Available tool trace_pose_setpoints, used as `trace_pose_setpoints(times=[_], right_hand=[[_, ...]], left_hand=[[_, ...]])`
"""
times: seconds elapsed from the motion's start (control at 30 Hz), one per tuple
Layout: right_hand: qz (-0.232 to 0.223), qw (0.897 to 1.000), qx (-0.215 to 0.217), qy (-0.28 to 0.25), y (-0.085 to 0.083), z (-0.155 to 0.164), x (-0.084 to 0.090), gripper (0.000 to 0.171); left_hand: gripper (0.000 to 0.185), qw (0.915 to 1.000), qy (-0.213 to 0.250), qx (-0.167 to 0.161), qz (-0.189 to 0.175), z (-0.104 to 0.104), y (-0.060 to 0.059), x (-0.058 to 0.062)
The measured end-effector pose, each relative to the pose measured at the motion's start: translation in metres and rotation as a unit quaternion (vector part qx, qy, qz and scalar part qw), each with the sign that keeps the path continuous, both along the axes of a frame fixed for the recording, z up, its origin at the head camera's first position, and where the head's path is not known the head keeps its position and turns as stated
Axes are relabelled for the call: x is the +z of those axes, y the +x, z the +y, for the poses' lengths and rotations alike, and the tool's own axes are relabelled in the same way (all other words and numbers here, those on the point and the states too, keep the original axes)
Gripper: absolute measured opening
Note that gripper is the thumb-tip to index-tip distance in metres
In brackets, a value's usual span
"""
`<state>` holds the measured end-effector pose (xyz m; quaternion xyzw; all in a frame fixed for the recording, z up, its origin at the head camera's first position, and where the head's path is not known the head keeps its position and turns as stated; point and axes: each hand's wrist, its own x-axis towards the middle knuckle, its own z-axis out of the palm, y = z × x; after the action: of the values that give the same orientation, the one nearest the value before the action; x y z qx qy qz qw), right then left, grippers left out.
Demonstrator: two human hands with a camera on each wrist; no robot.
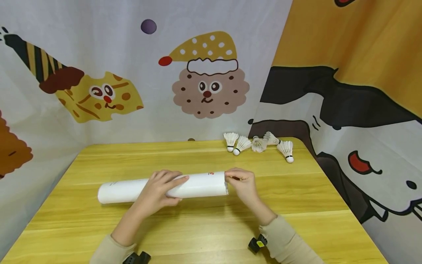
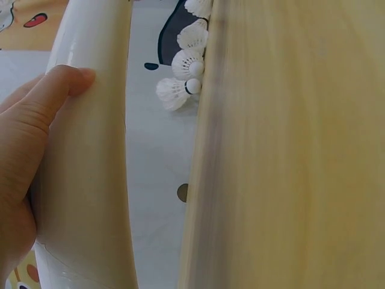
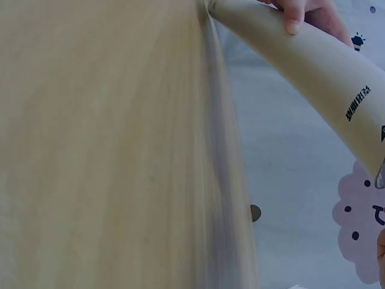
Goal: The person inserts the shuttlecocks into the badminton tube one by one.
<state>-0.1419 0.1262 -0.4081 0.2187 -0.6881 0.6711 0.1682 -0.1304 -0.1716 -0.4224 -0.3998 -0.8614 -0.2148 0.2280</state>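
A long white cardboard tube with small printed marks lies sideways above the table in the head view. My left hand grips it around its middle, with the thumb on the near side and fingers over the top. At the tube's right end, my right hand has its thumb and fingers curled against the rim; what lies between the fingertips is hidden. The left wrist view shows the left thumb pressing along the tube. Only a sliver of the right hand appears in the right wrist view, below the tube's end.
Several white feather shuttlecocks lie in a cluster at the back right of the wooden table. Behind the table hangs a cloth printed with cartoon figures. Both wrists wear black camera bands.
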Motion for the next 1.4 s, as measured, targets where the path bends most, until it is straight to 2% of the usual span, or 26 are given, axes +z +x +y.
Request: trace_pose_setpoints(times=[0.27,0.43,0.6,0.77,0.83,0.93,1.07,1.13,1.2,1.27,1.4], right_hand=[[0.024,1.0,0.005,0.008,0.002,-0.005,-0.005,0.022],[0.036,0.999,-0.003,0.021,0.001,-0.004,-0.005,0.019],[0.027,0.999,-0.009,0.035,0.001,-0.001,-0.002,0.015],[0.034,0.998,-0.021,0.048,-0.007,0.004,-0.016,0.015],[0.052,0.997,-0.024,0.056,-0.01,0.007,-0.022,0.016],[0.124,0.989,-0.029,0.074,-0.012,0.009,-0.025,0.02],[0.234,0.966,-0.045,0.102,-0.018,0.012,-0.028,0.024],[0.269,0.955,-0.056,0.111,-0.019,0.012,-0.027,0.021],[0.291,0.948,-0.063,0.113,-0.02,0.012,-0.025,0.016],[0.302,0.945,-0.066,0.11,-0.021,0.012,-0.025,0.013],[0.293,0.949,-0.062,0.101,-0.024,0.014,-0.024,0.019]], left_hand=[[0.071,1.0,-0.004,-0.005,-0.002,0.001,0.0,-0.002],[0.067,1.0,-0.004,-0.002,-0.007,0.001,0.0,-0.002],[0.066,1.0,-0.002,0.003,-0.005,0.001,0.0,-0.001],[0.062,1.0,-0.002,0.004,0.002,0.002,0.0,-0.001],[0.063,1.0,-0.001,0.003,0.005,0.002,0.0,-0.001],[0.063,1.0,0.0,0.001,0.005,0.002,0.0,-0.001],[0.069,1.0,0.002,0.003,0.006,0.003,0.0,-0.001],[0.071,1.0,0.001,0.006,0.006,0.003,0.001,0.0],[0.071,1.0,-0.001,0.007,0.005,0.003,0.001,0.001],[0.069,1.0,-0.003,0.008,0.002,0.002,0.001,0.001],[0.064,1.0,-0.003,0.008,-0.004,0.001,0.001,0.001]])
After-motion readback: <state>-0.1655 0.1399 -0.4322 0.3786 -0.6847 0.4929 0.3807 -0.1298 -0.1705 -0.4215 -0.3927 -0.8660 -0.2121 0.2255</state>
